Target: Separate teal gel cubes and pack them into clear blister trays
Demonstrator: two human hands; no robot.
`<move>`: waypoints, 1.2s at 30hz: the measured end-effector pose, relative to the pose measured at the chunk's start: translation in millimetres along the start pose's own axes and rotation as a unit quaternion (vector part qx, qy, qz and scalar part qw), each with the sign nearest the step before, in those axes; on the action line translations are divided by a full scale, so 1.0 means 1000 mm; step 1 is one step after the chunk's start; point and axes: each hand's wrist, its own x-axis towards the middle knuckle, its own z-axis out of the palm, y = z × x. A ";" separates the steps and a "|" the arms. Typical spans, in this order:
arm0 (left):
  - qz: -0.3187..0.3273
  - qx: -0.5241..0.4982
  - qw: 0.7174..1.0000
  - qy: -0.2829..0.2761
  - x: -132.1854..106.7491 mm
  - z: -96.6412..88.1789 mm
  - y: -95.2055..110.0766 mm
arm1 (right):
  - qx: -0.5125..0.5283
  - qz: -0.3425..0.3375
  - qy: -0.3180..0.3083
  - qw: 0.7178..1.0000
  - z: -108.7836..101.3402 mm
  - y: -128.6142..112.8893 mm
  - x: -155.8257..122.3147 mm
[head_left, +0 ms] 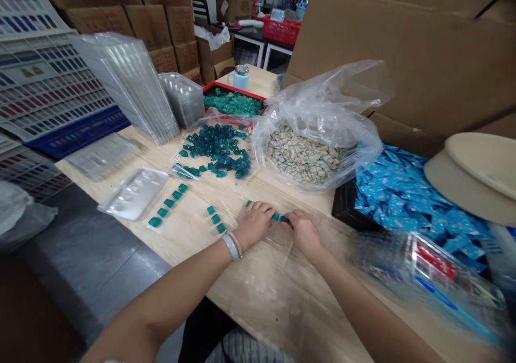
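Holds the left hand half curled over a row of teal pieces on the tabletop, though cannot tell if gripping any; with the right hand nearly closed, pinches the end piece. Has two more teal rows at the left, lying apart; has also a teal heap behind, just beside a clear bag.

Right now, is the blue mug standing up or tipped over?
Upright. The blue mug has its silvery lid on top, handle at its side.
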 end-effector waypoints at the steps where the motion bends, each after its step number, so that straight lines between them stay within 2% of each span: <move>1: 0.006 0.000 1.000 0.010 -0.001 -0.001 -0.001 | -0.007 -0.001 0.001 1.000 -0.001 0.000 -0.002; 4: 0.020 -0.005 0.997 0.072 0.000 -0.018 -0.017 | -0.012 -0.002 0.011 1.000 -0.013 0.005 -0.007; 5: 0.007 -0.007 0.995 0.101 0.004 -0.029 -0.028 | -0.007 0.003 0.023 1.000 -0.018 0.006 -0.006; 7: -0.060 -0.006 0.988 0.142 0.016 -0.052 -0.053 | 0.029 0.011 0.056 0.998 -0.027 0.007 0.006; 10: -0.213 0.029 0.969 0.126 0.046 -0.076 -0.085 | 0.110 -0.025 0.082 0.990 -0.027 -0.008 0.053; 12: -0.273 0.054 0.955 0.100 0.066 -0.079 -0.095 | 0.111 -0.065 0.066 0.990 -0.017 -0.026 0.098; 15: -0.275 0.062 0.956 0.084 0.080 -0.073 -0.099 | 0.072 -0.085 0.037 0.993 0.007 -0.049 0.158; 18: -0.248 0.059 0.964 0.071 0.072 -0.069 -0.102 | 0.064 -0.096 0.006 0.993 0.026 -0.057 0.188; 21: -0.219 0.064 0.972 0.055 0.059 -0.072 -0.109 | 0.068 -0.098 -0.015 0.993 0.034 -0.052 0.193; 25: -0.201 0.083 0.975 0.045 0.050 -0.078 -0.113 | 0.094 -0.086 -0.019 0.992 0.033 -0.048 0.192; 28: -0.195 0.072 0.975 0.075 0.044 -0.082 -0.114 | 0.129 -0.076 -0.009 0.989 0.031 -0.048 0.193; 30: -0.204 0.009 0.972 0.119 0.041 -0.085 -0.114 | 0.162 -0.069 0.000 0.984 0.027 -0.050 0.191; 32: -0.236 -0.116 0.949 0.173 0.039 -0.087 -0.110 | 0.192 -0.063 0.008 0.979 0.022 -0.051 0.183; 33: -0.256 -0.201 0.925 0.194 0.038 -0.088 -0.107 | 0.213 -0.062 0.011 0.975 0.018 -0.052 0.176; 34: -0.272 -0.293 0.894 0.203 0.037 -0.087 -0.102 | 0.248 -0.060 0.013 0.967 0.014 -0.053 0.167; 36: -0.270 -0.461 0.826 0.177 0.036 -0.082 -0.087 | 0.360 -0.046 0.009 0.932 0.007 -0.054 0.146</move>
